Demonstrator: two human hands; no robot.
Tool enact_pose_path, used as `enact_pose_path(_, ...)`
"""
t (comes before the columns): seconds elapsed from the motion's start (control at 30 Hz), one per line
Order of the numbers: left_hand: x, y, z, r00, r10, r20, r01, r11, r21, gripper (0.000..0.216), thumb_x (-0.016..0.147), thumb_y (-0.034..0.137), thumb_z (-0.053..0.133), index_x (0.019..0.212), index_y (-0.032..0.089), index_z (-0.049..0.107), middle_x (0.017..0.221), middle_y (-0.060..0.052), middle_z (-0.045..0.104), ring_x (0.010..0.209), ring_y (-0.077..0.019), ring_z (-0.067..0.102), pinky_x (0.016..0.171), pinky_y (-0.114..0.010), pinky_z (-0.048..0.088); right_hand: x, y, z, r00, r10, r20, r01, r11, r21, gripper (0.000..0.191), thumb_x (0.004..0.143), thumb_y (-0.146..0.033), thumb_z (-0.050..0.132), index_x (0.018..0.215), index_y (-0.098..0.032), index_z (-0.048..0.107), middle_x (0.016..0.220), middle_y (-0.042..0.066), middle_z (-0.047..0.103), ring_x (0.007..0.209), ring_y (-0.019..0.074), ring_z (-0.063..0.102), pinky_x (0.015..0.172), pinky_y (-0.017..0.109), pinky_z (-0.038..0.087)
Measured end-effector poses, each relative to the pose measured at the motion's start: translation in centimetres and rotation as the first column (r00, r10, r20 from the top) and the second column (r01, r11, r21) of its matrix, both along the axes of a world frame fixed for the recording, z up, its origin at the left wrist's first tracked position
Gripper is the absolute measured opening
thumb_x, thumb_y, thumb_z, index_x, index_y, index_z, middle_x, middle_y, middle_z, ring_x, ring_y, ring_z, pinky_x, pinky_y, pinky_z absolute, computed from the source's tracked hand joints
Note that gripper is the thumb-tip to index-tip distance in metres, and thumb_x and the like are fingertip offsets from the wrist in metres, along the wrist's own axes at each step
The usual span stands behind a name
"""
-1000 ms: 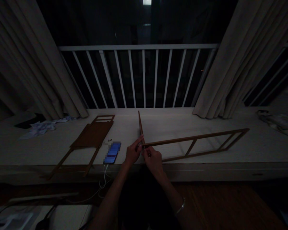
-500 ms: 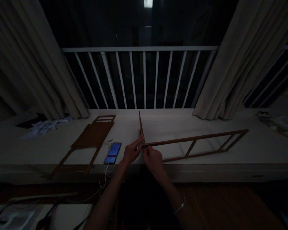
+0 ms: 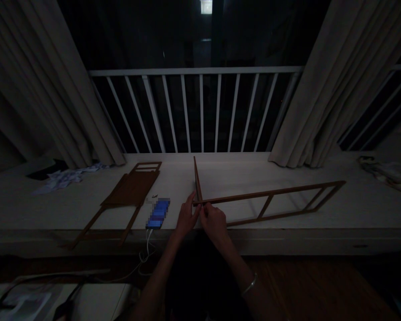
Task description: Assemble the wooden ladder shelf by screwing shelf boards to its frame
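Both hands meet at the corner where two thin wooden frames join on a pale ledge. My left hand has its fingers closed round the upright frame piece, which stands on edge and runs away from me. My right hand pinches the near end of the long ladder-like wooden frame, which stretches out to the right. The room is dim, so any small part between the fingers stays hidden.
A flat wooden panel with legs lies left of the hands. A lit phone with a white cable rests beside it. Crumpled paper lies far left, cloth far right. Curtains flank a white railing.
The hands have stayed at the frame corner. My left hand's fingers shifted slightly lower on the upright piece; the frames have barely moved.
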State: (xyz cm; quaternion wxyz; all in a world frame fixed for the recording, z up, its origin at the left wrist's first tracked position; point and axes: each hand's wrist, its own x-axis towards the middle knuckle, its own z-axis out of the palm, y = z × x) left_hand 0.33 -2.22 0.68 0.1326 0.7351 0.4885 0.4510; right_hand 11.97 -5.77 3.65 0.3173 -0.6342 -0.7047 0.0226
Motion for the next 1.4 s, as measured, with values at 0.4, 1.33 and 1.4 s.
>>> enact_pose_path(0.4, 0.4, -0.4, 0.8, 0.956, -0.060, 0.287, 0.103, 0.986, -0.134, 0.019, 0.077, 0.033, 0.047, 0.080, 0.016, 0.055, 0.074, -0.001, 0.058, 0.073, -0.0129, 0.054, 0.071, -0.025, 0.042, 1.2, 0.6, -1.0, 0.888, 0.187, -0.421, -0.197, 0.980, 0.021, 0.023, 0.082, -0.030, 0.041, 0.074, -0.019, 0.060, 0.063, -0.001, 0.064, 0.060, 0.0110, 0.058, 0.059, 0.020, 0.037)
enact_pose_path(1.33, 2.0, 1.3, 0.1, 0.885, 0.047, 0.464, 0.040, 0.984, -0.176, 0.028, 0.075, 0.036, 0.046, 0.057, 0.017, 0.038, 0.057, 0.004, 0.036, 0.060, -0.0094, 0.039, 0.057, -0.019, 0.035, 1.0, 0.6, -3.0, 0.759, 0.206, -0.618, -0.215, 0.975, 0.060, 0.032, 0.083, -0.036, 0.035, 0.072, -0.019, 0.060, 0.065, -0.001, 0.061, 0.058, 0.0100, 0.054, 0.056, 0.018, 0.039)
enact_pose_path(1.4, 2.4, 1.2, 0.0, 0.859, 0.072, 0.507, 0.036, 0.979, -0.200, 0.028, 0.074, 0.035, 0.047, 0.055, 0.018, 0.035, 0.055, 0.004, 0.033, 0.056, -0.0085, 0.038, 0.054, -0.019, 0.034, 1.1, 0.9, -3.1, 0.703, 0.222, -0.676, -0.258, 0.965, 0.049, 0.032, 0.082, -0.038, 0.036, 0.073, -0.018, 0.059, 0.062, -0.001, 0.059, 0.053, 0.0094, 0.053, 0.051, 0.018, 0.040)
